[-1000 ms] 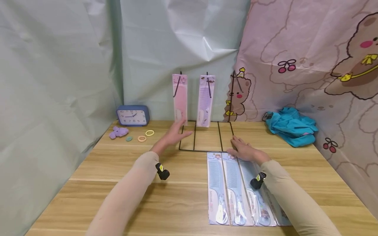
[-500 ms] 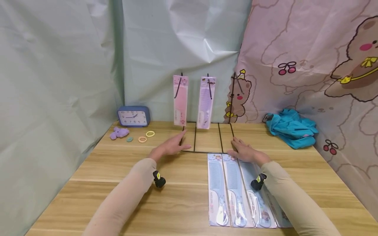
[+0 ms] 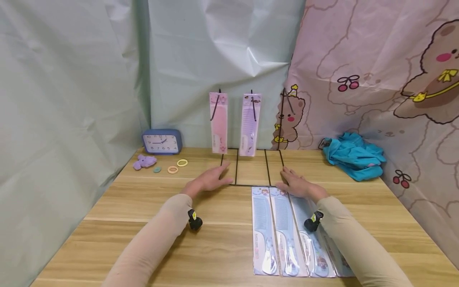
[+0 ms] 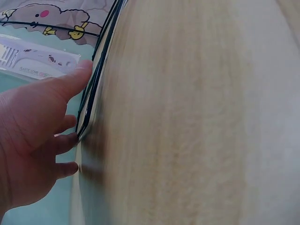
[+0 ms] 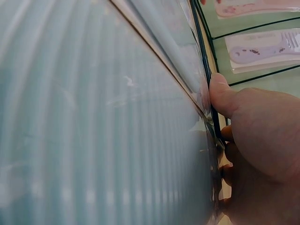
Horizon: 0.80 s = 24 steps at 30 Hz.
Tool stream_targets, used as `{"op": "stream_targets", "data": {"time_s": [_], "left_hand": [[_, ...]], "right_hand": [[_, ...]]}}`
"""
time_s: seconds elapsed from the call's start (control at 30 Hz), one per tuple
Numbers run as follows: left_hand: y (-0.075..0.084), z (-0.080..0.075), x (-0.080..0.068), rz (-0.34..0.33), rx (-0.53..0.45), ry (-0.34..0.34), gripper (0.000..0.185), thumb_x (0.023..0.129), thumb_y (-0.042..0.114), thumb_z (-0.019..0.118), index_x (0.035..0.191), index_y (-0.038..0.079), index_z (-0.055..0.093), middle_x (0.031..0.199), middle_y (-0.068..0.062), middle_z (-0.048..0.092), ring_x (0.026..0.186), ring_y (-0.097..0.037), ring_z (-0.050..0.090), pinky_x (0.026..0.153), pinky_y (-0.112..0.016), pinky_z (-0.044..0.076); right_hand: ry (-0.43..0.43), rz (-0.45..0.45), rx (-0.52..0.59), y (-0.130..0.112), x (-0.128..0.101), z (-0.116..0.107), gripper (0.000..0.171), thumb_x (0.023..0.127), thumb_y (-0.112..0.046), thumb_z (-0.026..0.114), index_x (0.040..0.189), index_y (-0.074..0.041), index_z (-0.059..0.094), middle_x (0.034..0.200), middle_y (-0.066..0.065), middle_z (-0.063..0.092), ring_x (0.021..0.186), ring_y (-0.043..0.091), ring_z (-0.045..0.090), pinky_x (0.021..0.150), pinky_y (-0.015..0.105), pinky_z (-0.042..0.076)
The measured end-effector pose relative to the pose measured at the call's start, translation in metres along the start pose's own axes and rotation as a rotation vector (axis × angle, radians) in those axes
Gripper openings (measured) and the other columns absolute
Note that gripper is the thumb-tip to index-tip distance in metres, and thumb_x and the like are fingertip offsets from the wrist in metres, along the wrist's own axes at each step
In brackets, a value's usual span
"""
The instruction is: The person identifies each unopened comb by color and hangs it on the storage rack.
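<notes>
A black wire display rack (image 3: 247, 185) stands on the table, with one empty hook at its right. From its other hooks hang a packaged pink comb (image 3: 218, 127) and a packaged purple comb (image 3: 248, 125). My left hand (image 3: 210, 179) is at the base's front left corner, thumb extended and fingers fairly straight beside the wire. At the front right corner rests my right hand (image 3: 297, 184), its thumb (image 5: 220, 91) against the wire in the right wrist view. Several packaged blue combs (image 3: 263, 231) lie in a row in front, partly under the right forearm.
A blue clock (image 3: 162, 141) stands at the back left. Near it lie a purple hair tie (image 3: 144, 162) and several small rings, one of them a yellow ring (image 3: 182, 160). Crumpled turquoise cloth (image 3: 353, 153) sits at the back right. Curtains close off the back and sides.
My left hand has come down from beside the pink comb toward the rack's front left corner, then shifted slightly right. The right hand stays in place.
</notes>
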State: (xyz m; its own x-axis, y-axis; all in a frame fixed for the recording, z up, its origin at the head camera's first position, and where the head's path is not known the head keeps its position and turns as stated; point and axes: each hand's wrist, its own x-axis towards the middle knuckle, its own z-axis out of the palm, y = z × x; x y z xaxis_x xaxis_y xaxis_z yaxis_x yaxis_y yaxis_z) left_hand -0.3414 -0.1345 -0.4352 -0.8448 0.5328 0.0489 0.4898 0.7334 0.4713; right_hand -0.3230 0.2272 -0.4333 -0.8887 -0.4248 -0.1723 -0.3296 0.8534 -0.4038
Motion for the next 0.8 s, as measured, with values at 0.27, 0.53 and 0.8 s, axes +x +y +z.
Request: {"op": "stream_targets", "data": {"time_s": [0.27,0.53,0.8], "left_hand": [[0.005,0.002,0.003,0.066,0.124,-0.077,0.06,0.106,0.034,0.05,0.156,0.005,0.034,0.159,-0.02,0.032,0.145,-0.039,0.03,0.12,-0.052,0.021],[0.011,0.004,0.003,0.018,0.22,-0.181,0.051,0.109,0.04,0.039,0.156,0.021,0.037,0.163,-0.016,0.023,0.145,-0.052,0.017,0.118,-0.06,0.017],[0.014,0.006,0.001,-0.008,0.225,-0.181,0.055,0.106,0.045,0.042,0.156,0.022,0.037,0.163,-0.015,0.023,0.145,-0.051,0.016,0.118,-0.062,0.017]], "right_hand": [[0.006,0.006,0.0,-0.001,-0.001,-0.001,0.077,0.106,-0.048,0.042,0.157,0.005,0.019,0.164,0.026,0.002,0.149,0.047,0.002,0.115,0.069,0.004],[0.003,0.01,0.004,-0.001,-0.001,0.001,0.077,0.106,-0.049,0.041,0.157,0.005,0.018,0.164,0.025,0.001,0.149,0.046,0.001,0.115,0.069,0.002],[0.014,-0.008,0.022,0.001,-0.002,0.0,0.078,0.106,-0.049,0.043,0.157,0.005,0.019,0.164,0.026,0.002,0.149,0.046,0.002,0.115,0.068,0.003]]}}
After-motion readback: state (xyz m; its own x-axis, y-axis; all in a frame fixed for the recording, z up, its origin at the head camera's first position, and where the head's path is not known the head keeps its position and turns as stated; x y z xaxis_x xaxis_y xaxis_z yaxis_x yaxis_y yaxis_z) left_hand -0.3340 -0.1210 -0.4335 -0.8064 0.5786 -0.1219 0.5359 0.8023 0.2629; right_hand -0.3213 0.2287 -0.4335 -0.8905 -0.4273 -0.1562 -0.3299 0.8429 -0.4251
